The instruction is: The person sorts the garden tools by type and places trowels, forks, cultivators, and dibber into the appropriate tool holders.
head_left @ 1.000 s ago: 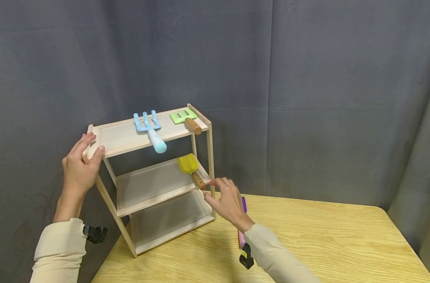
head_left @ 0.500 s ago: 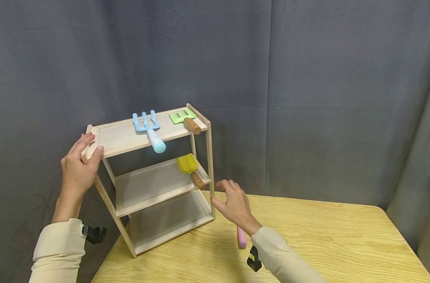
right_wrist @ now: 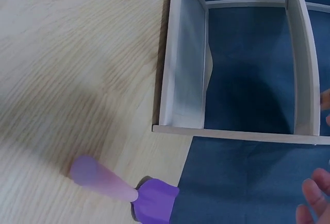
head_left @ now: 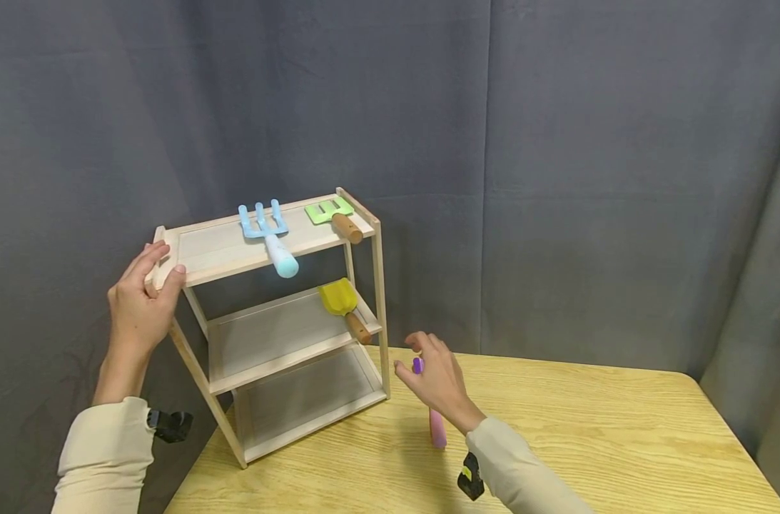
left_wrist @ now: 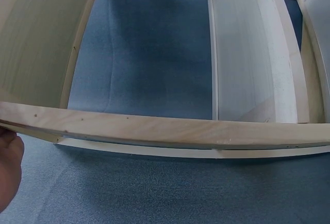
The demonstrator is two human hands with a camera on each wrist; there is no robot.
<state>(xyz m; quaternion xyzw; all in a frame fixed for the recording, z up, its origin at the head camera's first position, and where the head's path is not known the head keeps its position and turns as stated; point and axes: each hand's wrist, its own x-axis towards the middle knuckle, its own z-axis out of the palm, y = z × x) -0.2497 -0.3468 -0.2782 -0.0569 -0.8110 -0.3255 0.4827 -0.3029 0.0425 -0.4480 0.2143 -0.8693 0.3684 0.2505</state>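
Observation:
My left hand [head_left: 139, 303] grips the top left corner of a three-tier wooden shelf [head_left: 280, 364], thumb at the front edge and fingers over the end. My right hand [head_left: 434, 378] is to the right of the shelf with loosely bent fingers and nothing in them. In the head view it overlaps a toy shovel lying on the table; its purple blade [right_wrist: 157, 201] and pink handle [right_wrist: 105, 180] show in the right wrist view. The top tier bears a blue toy rake [head_left: 264, 227] and a green one [head_left: 330, 210]. A yellow toy shovel [head_left: 340, 298] lies on the middle tier.
The shelf stands on a light wood table [head_left: 589, 435], at its left side. Grey curtain [head_left: 556, 178] hangs close behind the shelf and table. The brown handle [head_left: 357, 327] of the yellow shovel reaches over the middle tier's front edge.
My right hand has moved away from the yellow shovel's handle, to the right and slightly down, over the purple shovel. My left hand stays on the shelf corner.

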